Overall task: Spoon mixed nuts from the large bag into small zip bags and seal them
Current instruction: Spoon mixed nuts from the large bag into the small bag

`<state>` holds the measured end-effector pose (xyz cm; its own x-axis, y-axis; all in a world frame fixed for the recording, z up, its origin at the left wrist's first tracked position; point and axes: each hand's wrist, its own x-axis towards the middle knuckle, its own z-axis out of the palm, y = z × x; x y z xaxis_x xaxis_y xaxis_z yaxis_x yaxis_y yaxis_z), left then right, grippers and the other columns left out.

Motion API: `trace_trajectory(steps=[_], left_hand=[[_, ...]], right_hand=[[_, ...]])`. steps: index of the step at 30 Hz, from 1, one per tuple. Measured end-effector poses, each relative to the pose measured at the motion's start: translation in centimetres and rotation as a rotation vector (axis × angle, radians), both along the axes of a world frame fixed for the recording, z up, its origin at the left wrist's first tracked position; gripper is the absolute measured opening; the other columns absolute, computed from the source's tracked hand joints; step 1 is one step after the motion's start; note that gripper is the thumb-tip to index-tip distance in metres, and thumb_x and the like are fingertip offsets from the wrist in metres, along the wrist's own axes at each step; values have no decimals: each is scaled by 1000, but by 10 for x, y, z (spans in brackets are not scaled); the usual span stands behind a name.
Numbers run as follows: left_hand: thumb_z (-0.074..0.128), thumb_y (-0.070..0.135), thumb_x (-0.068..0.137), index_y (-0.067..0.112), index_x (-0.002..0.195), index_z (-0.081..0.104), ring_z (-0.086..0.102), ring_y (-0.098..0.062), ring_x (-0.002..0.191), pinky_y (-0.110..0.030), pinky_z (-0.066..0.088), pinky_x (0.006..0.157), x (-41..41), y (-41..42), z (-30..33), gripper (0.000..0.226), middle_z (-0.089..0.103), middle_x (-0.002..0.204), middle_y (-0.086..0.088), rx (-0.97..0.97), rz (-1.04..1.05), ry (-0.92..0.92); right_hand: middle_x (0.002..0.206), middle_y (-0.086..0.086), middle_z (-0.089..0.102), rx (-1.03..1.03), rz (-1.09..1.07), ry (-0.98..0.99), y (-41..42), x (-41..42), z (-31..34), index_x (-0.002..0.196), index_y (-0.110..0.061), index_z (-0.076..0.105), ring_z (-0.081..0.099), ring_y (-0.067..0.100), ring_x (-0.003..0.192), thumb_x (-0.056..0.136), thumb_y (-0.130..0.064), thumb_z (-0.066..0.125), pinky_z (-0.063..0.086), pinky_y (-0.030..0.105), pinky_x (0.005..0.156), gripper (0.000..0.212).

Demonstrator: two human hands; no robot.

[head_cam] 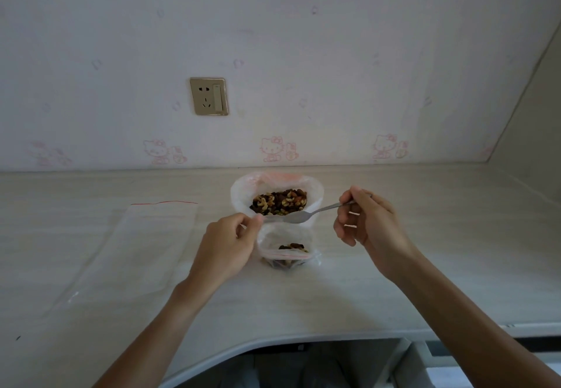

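Shiny metal spoon (299, 217); clear glossy plastic zip bag (287, 251), matt pale countertop (425, 251)

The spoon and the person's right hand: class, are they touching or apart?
Touching. The head view shows the right hand with its fingers curled round the handle of the spoon, whose bowl hangs over the small zip bag.

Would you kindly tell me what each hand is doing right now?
Left hand: pinches the rim of the small zip bag.
Right hand: holds the spoon.
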<state>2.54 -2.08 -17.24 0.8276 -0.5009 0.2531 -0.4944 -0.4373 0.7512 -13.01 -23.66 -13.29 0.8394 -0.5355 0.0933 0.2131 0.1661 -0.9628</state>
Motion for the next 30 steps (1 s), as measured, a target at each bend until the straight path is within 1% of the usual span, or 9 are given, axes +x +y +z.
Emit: trace_trajectory(steps=[3, 7, 10, 13, 17, 19, 23, 27, 30], left_hand=[[52, 61, 99, 25, 75, 61, 67, -16, 66, -38, 53, 63, 15, 3, 1, 45, 67, 64, 2, -57, 138, -42], [48, 74, 94, 27, 93, 54, 64, -11, 82, -34, 47, 68, 35, -3, 3, 48, 64, 87, 9, -119, 297, -6], [34, 88, 87, 24, 115, 56, 68, -16, 94, -40, 54, 86, 49, -11, 4, 74, 68, 101, 6, -102, 254, 124], [31, 92, 82, 25, 106, 63, 66, -12, 91, -34, 50, 77, 57, -25, 2, 78, 69, 96, 8, -67, 205, 109], [41, 84, 82, 24, 89, 68, 68, -9, 80, -33, 54, 71, 57, -40, -13, 67, 72, 83, 7, -134, 217, 55], [44, 79, 82, 23, 86, 69, 68, -6, 77, -31, 53, 69, 59, -43, -19, 61, 73, 80, 7, -180, 220, 46], [51, 69, 90, 15, 88, 70, 68, -14, 76, -28, 51, 66, 61, -42, -21, 57, 73, 79, 0, -250, 165, -10], [58, 43, 103, 9, 92, 71, 69, -25, 77, -35, 51, 67, 60, -42, -19, 38, 73, 80, -7, -272, 120, -50], [57, 39, 103, 1, 88, 67, 64, -34, 74, -41, 48, 65, 60, -44, -18, 42, 69, 78, -18, -270, 102, -68]], right_hand=[[68, 13, 57, 6, -34, 25, -3, 15, -3, 91, -6, 61, 57, 28, 53, 109, -29, 47, 38, 30, 43, 33], [65, 9, 60, -120, -79, 47, -5, 40, 0, 90, -8, 61, 58, 27, 53, 110, -34, 45, 37, 30, 42, 36], [58, 9, 57, -277, -106, 38, -7, 63, 1, 87, -6, 59, 54, 28, 48, 112, -34, 39, 35, 28, 39, 42], [53, 14, 49, -436, -163, 4, -13, 85, 0, 81, 1, 57, 47, 26, 41, 112, -33, 35, 36, 27, 38, 52], [46, 3, 44, -516, -160, -47, -19, 99, -11, 77, 8, 53, 40, 16, 37, 113, -30, 34, 33, 27, 37, 55], [45, 1, 46, -537, -137, -46, -21, 99, -18, 76, 3, 54, 40, 14, 37, 113, -29, 34, 35, 25, 38, 53], [55, 3, 58, -604, -3, 28, -19, 100, -25, 82, -6, 60, 48, 19, 37, 112, -31, 35, 39, 25, 40, 46], [67, 7, 68, -490, 53, 108, -17, 103, -28, 90, -7, 64, 54, 24, 35, 112, -31, 38, 32, 21, 33, 41], [73, 10, 71, -315, 100, 163, -21, 102, -29, 100, -4, 66, 53, 24, 36, 111, -31, 42, 34, 22, 32, 38]])
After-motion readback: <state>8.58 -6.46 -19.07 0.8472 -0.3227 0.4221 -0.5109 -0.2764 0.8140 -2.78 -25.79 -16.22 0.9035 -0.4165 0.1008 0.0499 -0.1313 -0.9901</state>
